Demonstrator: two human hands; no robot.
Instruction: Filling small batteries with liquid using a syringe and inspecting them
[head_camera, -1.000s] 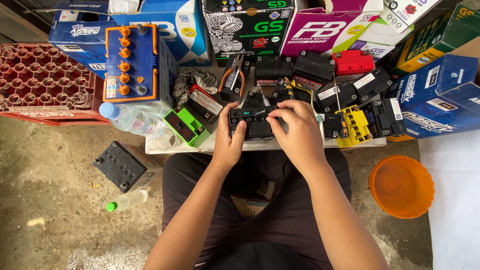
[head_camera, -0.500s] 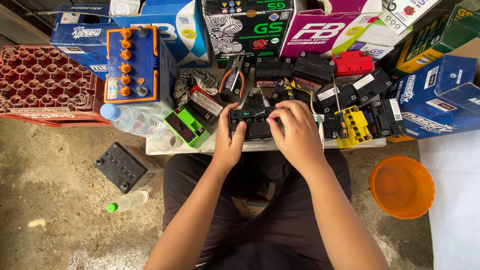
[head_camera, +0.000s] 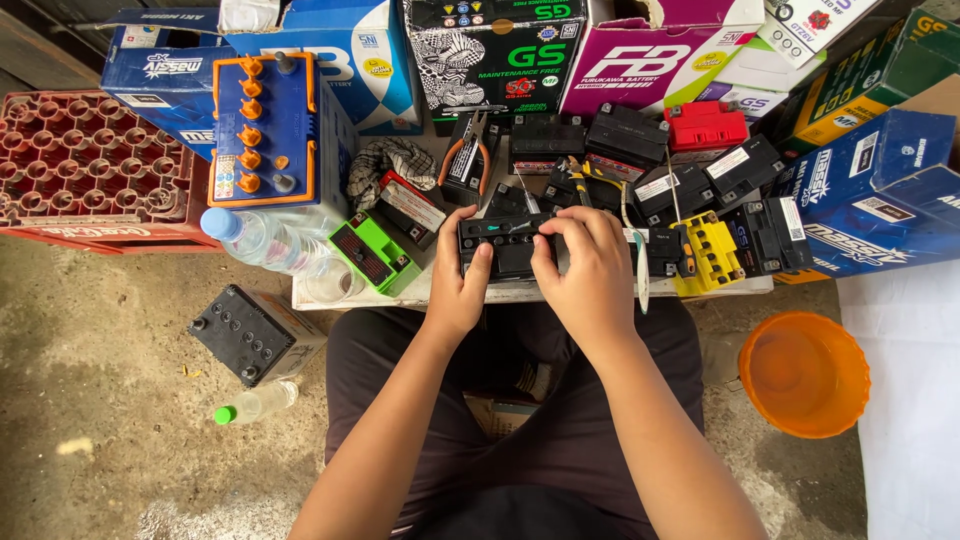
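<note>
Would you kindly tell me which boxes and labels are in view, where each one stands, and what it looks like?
Blue carton: back left, rectangular, blue with white marks.
Black carton: back centre, black, white pattern, green print.
Purple carton: right of it, magenta and white.
Blue cartons: far right, stacked, dark blue.
Green carton: back right, green and yellow.
White label: on a small black battery, rectangular.

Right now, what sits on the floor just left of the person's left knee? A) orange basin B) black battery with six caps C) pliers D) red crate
B: the black battery lies on the concrete floor beside the left knee, while both hands, left hand and right hand, grip the small black battery on the board.
</note>
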